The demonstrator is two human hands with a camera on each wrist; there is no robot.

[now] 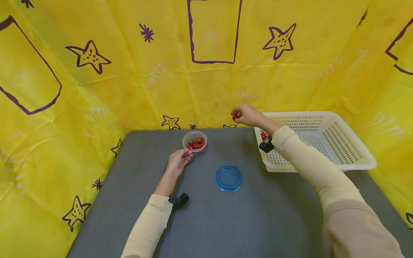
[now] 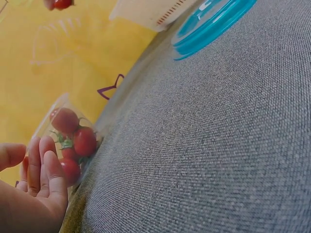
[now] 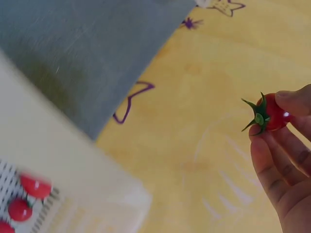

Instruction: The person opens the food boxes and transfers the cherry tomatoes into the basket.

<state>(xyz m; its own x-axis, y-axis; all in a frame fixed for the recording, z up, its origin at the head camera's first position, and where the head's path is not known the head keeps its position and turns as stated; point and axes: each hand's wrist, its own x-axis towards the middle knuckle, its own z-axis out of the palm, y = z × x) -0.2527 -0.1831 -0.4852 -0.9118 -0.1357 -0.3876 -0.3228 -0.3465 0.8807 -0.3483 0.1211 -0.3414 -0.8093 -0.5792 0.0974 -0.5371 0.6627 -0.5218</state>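
Observation:
My right hand (image 1: 249,115) pinches a cherry tomato (image 3: 276,112) with a green leafy stem between thumb and fingertips. It is raised just beyond the left end of the white basket (image 1: 348,166). At the near rim of a small clear plastic container (image 1: 183,140), my left hand (image 1: 177,161) holds the edge with thumb and fingers. Several red cherry tomatoes (image 2: 85,141), some with green stems, lie inside that container. More cherry tomatoes (image 3: 20,209) lie in the left end of the basket, partly hidden by my right forearm in the head view.
A blue lid (image 1: 228,178) lies flat on the grey table (image 1: 206,222), between the container and the basket. Behind the table's far edge hangs a yellow cloth (image 1: 206,89) with purple drawings. The basket stands at the table's right side.

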